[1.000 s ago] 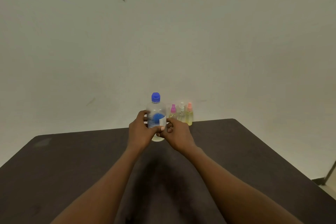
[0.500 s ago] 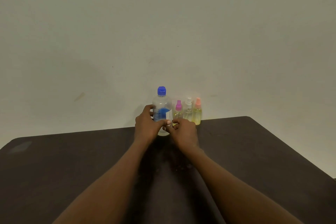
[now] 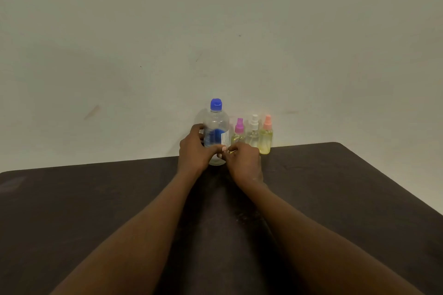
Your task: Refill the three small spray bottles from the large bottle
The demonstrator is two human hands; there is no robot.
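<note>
— Fingers first: what do we see?
— Our left hand wraps the large bottle at the centre of the frame, fingers curled round its side, thumb across the front. Our right hand touches its lower front with bent fingers; whether they pinch, we cannot tell.
— And the bottle?
— Upright on the dark table, blue cap on. Just right of it stand three small spray bottles: pink-topped, white-topped, orange-topped, against the wall.
</note>
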